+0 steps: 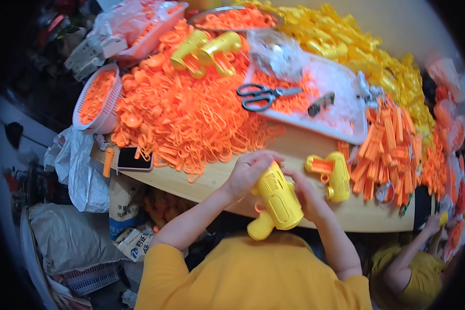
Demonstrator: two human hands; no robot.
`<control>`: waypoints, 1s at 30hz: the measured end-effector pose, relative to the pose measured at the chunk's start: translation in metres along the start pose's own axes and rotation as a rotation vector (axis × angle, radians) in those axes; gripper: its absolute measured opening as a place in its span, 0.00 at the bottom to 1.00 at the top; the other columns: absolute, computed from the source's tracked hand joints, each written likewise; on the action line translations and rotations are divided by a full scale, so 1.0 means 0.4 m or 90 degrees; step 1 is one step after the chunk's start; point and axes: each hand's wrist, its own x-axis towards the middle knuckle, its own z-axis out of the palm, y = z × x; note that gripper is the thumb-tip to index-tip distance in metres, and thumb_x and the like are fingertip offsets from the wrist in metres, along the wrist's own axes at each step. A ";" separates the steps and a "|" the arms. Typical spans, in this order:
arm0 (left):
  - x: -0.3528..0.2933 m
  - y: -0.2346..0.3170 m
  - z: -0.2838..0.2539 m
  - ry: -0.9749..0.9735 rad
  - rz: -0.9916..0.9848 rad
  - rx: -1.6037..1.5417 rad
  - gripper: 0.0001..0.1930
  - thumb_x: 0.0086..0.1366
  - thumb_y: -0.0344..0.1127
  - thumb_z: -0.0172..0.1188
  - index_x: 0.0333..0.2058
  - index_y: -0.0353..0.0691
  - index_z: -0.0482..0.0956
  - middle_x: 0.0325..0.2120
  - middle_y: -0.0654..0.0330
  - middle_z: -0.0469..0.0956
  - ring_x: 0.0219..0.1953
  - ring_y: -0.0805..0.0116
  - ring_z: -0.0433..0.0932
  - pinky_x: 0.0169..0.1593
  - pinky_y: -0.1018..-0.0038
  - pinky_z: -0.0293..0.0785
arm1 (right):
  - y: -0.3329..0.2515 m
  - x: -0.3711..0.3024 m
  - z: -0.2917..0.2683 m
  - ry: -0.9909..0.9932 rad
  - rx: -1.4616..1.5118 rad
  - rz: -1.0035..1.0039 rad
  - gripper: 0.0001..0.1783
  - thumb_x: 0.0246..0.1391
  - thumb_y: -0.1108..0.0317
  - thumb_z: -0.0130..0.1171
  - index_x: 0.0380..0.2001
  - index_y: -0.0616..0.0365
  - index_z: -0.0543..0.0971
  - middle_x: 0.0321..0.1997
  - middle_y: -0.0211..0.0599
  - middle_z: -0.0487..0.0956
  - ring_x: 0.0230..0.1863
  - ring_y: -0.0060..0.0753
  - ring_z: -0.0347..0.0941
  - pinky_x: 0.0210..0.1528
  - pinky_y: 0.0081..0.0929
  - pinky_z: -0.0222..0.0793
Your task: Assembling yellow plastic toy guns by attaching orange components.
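Between my hands, above the table's near edge, is a yellow plastic toy gun (279, 199) with a rounded barrel, a stubby handle and a small orange ring by the handle. My left hand (254, 173) is wrapped over its upper end. My right hand (306, 194) closes along its right side, with the fingertips partly hidden behind it. A similar yellow toy gun with an orange part (338, 176) lies on the table to the right of my hands. Two more yellow toy guns (219, 47) rest on top of the heap of orange plastic parts (175, 108).
Scissors (263, 96) lie across the edge of a white tray (315, 126). At right are a pile of orange strips (390, 147) and a yellow heap (398, 77). A phone (134, 158) and a white basket (108, 111) stand left. Another person's arm (413, 248) shows lower right.
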 end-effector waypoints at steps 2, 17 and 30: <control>0.019 0.011 -0.032 0.095 -0.137 -0.199 0.19 0.69 0.46 0.44 0.38 0.34 0.75 0.33 0.55 0.78 0.33 0.67 0.78 0.42 0.71 0.76 | -0.027 -0.003 -0.020 0.031 -0.086 0.013 0.30 0.56 0.67 0.53 0.61 0.57 0.59 0.60 0.39 0.65 0.56 0.34 0.68 0.57 0.31 0.65; 0.102 0.069 -0.104 0.247 0.201 0.328 0.03 0.63 0.27 0.56 0.36 0.39 0.76 0.28 0.67 0.76 0.31 0.80 0.74 0.35 0.80 0.71 | -0.013 0.062 -0.008 -0.042 -0.553 -0.532 0.40 0.29 0.65 0.79 0.48 0.54 0.68 0.46 0.39 0.74 0.52 0.39 0.70 0.59 0.38 0.64; 0.348 0.177 -0.836 0.676 0.036 1.015 0.14 0.57 0.39 0.61 0.40 0.40 0.78 0.41 0.55 0.78 0.48 0.57 0.72 0.51 0.62 0.67 | 0.080 0.088 -0.001 0.199 -0.426 -0.384 0.38 0.31 0.68 0.77 0.44 0.57 0.64 0.42 0.34 0.70 0.44 0.25 0.70 0.50 0.27 0.68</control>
